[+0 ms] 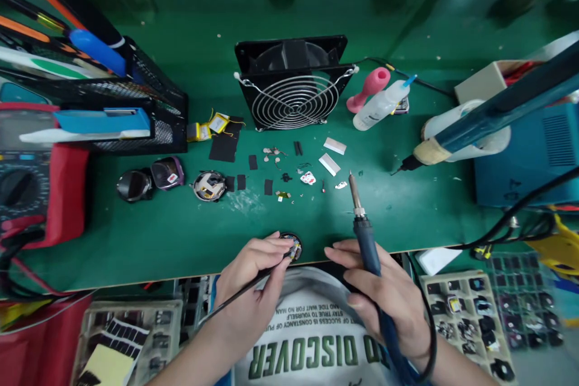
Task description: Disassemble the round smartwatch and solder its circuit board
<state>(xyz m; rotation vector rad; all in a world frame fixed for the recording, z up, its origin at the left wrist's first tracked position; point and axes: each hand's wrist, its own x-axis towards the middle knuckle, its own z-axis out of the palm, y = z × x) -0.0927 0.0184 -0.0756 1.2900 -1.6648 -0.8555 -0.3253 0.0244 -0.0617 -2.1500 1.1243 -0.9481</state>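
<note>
My left hand (257, 271) is closed around slim dark tweezers (242, 291), their tips by a small round circuit assembly (295, 247) at the table's front edge. Its fingertips touch that assembly and cover part of it. In my right hand (384, 289) is a soldering iron (367, 241) with a dark blue handle, its metal tip pointing up and away over the table. Just beyond that tip lie a small white part (341, 185) and two white blocks (329, 164). A red-and-white piece (308, 178) lies further left among small black parts.
A black fan (294, 96) with a wire guard stands at the back. Right of it are a clear bottle (380, 105) and a pink holder (368, 89). A round watch-like casing (209, 186) lies left. A red multimeter (67, 193) and tool rack (167, 108) occupy the left side.
</note>
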